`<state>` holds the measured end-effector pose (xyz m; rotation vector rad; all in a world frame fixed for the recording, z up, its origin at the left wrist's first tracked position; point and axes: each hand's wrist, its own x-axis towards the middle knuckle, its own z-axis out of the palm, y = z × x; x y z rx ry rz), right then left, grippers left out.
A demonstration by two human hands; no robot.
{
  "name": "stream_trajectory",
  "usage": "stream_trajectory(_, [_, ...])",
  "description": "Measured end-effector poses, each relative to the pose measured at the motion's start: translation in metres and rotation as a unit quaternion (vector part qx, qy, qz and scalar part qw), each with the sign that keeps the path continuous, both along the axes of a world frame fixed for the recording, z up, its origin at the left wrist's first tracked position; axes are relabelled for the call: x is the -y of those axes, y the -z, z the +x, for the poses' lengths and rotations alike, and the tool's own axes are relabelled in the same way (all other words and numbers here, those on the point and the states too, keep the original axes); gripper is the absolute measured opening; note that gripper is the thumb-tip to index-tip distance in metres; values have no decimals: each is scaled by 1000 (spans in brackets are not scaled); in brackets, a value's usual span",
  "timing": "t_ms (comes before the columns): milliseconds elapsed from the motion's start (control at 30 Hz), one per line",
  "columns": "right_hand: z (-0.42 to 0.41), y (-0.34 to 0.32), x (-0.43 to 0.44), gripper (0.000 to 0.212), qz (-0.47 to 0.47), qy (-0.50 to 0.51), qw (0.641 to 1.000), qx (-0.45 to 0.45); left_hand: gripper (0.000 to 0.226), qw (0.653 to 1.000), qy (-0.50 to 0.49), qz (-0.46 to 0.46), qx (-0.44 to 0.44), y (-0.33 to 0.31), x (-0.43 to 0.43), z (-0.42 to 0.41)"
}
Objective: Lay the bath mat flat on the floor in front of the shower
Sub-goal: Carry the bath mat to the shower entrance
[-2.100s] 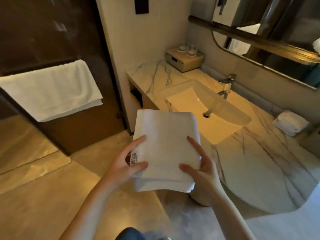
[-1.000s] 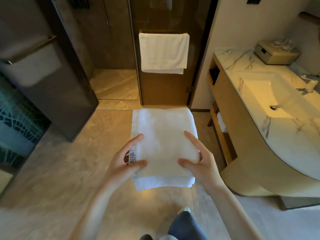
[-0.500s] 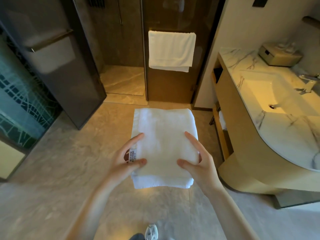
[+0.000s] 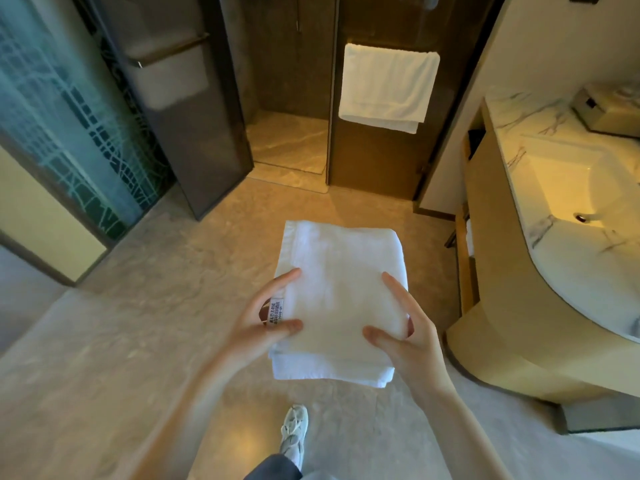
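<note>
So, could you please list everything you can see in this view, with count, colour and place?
bath mat: one, white, folded, held above the floor, centre
hanging towel: one, white, on a bar on the glass panel, far centre
shower door: one, dark glass, left of the shower opening
patterned panel: one, teal, far left
floor: one, beige marble, underfoot
counter: one, white veined marble, right
sink: one, pale, set in the counter
box: one, beige, far end of the counter
shoe: one, white, bottom centre
left hand: one, grips the mat's left edge
right hand: one, grips the mat's right edge
</note>
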<state>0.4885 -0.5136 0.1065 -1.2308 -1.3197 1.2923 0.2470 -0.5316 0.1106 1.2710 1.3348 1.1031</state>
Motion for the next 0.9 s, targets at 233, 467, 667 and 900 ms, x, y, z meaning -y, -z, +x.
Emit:
stream_trajectory(233, [-17,3,13,82,-4,-51,998,37,71,998,-53,-13,-15,-8,46,-15])
stream_trajectory(467, [-48,2,11,82,12,-77,996,52,72,997,-71,-12,-15,-7,59,-47])
stream_trajectory(667, [-98,7,7,82,15,-85,995,43,71,998,-64,-6,-29,0,53,-102])
stream_trajectory(900, [-211,16,3,82,5,-61,998,35,71,997,-45,-1,-60,11,42,-218])
